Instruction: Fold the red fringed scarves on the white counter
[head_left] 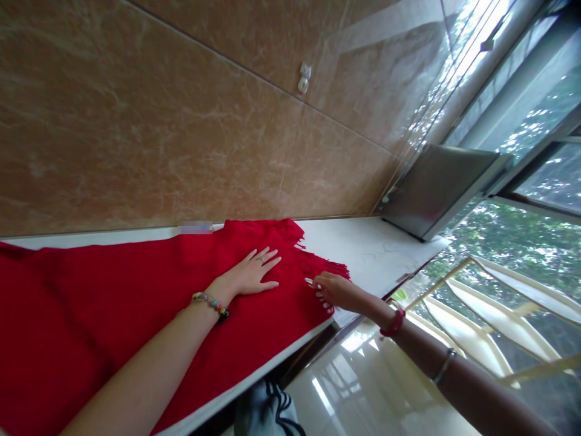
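A red fringed scarf (113, 303) lies spread over a white countertop (372, 248). My left hand (252, 274) rests flat on the cloth with fingers stretched out and a ring on one finger; a beaded bracelet sits on that wrist. My right hand (331, 290) is at the scarf's fringed end near the counter's front edge, its fingers curled and pinching the red fringe. A red bracelet and a thin bangle are on that arm.
A brown marble-look wall (181, 121) with a small white hook (303, 77) rises behind the counter. A grey open window panel (436, 188) stands at the counter's far end, with trees outside. A glossy floor (363, 387) lies below the counter edge.
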